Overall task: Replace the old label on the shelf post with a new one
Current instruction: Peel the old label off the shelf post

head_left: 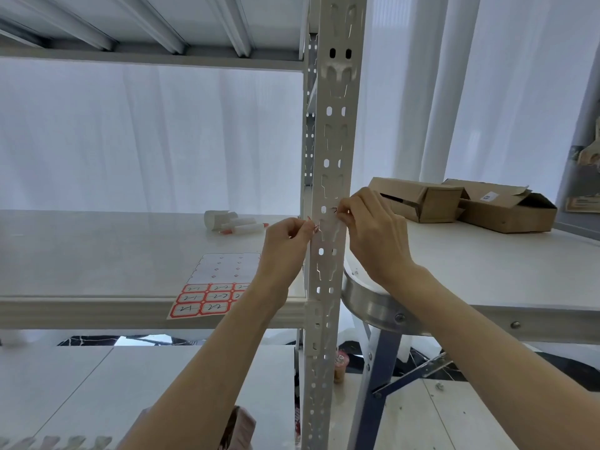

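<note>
Head view: 2 hands (pixel 285 237) (pixel 373 228) pinch 1 label (pixel 328 219) on 1 post (pixel 334 141).

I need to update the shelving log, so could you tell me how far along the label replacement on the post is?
Done: labels are already missing from the upper part of the label sheet on the shelf, so some were taken at some point. In hand: the left hand and right hand pinch the ends of a label against the shelf post. I cannot tell whether it is the old or new one. Left: finishing that label.

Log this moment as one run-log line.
stage: label at post | left hand: pinching label edge | right hand: pinching opposite edge | shelf post | label sheet: on shelf
</note>
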